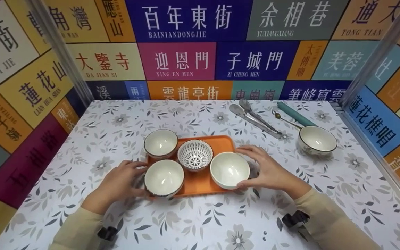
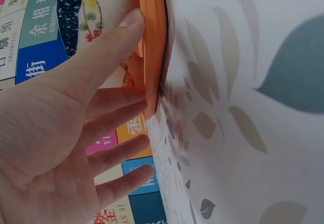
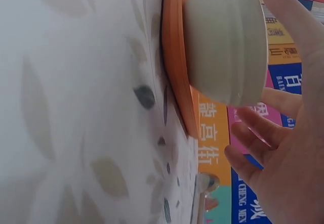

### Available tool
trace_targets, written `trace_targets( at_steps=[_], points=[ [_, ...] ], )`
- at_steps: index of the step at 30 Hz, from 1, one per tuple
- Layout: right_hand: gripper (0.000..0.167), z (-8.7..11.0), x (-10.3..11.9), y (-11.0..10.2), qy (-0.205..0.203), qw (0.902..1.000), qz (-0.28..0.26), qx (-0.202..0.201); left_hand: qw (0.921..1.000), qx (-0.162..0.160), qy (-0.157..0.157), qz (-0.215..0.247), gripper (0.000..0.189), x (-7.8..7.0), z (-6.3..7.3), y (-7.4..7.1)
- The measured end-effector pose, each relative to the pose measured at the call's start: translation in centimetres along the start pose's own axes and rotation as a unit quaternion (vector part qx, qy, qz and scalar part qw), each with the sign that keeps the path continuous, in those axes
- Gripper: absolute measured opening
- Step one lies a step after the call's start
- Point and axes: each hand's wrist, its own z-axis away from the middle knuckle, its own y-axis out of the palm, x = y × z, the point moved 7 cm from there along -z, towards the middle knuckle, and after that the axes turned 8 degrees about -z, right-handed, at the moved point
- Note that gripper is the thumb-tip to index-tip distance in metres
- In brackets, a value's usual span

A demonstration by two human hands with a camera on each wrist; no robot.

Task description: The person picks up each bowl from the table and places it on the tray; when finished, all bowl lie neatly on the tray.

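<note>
An orange tray [image 1: 200, 185] lies mid-table and carries several bowls. My right hand [image 1: 267, 170] spans the plain white bowl [image 1: 230, 171] at the tray's right, thumb and index finger against opposite sides of its rim; the other fingers extend loosely [image 3: 253, 143]. At the left edge, my left hand [image 1: 123, 180] touches the tray rim [image 2: 154, 47] with thumb and fingertips, its fingers spread. Nearest it is a dark-rimmed bowl [image 1: 164, 177], which has painted flowers outside in the left wrist view. Behind stand another dark-rimmed bowl [image 1: 160, 143] and a black-patterned bowl [image 1: 195, 155].
Toward the back right lie a metal spoon [image 1: 248, 116] and a fork [image 1: 259, 116]. Beside them are a green rod-like item [image 1: 295, 114] and a thin gold-coloured utensil [image 1: 286, 119]. Another bowl [image 1: 317, 140] stands at the right. Sign-covered walls [image 1: 181, 60] border the table.
</note>
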Motion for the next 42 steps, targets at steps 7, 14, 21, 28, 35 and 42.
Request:
trace_targets(
  at_steps=[7,14,21,28,35,42],
  points=[
    [0.089,1.5,-2.0,-4.2,0.018,0.9982,0.023,-0.053,1.0000,-0.004,0.005,-0.006,0.076,-0.2,0.1,-0.1],
    [0.078,3.4,-4.2,-9.1,0.043,0.9903,0.049,-0.122,0.9999,-0.010,0.011,-0.006,0.079,-0.2,0.0,-0.2],
    [0.076,5.0,-6.2,-13.1,0.070,0.9806,0.086,-0.161,1.0000,-0.003,0.005,-0.001,0.081,-0.1,-0.1,-0.1],
    [0.082,6.4,-8.9,-16.1,0.115,0.9733,0.089,-0.177,1.0000,-0.001,0.007,-0.005,0.081,-0.2,-0.1,-0.1],
    [0.099,7.4,-11.5,-18.6,0.183,0.9548,0.151,-0.179,1.0000,0.003,0.000,0.001,0.080,-0.2,-0.1,-0.1],
    [0.112,8.3,-13.8,-19.5,0.244,0.9437,0.161,-0.154,1.0000,0.004,-0.003,0.000,0.080,-0.1,-0.1,-0.1]
  ],
)
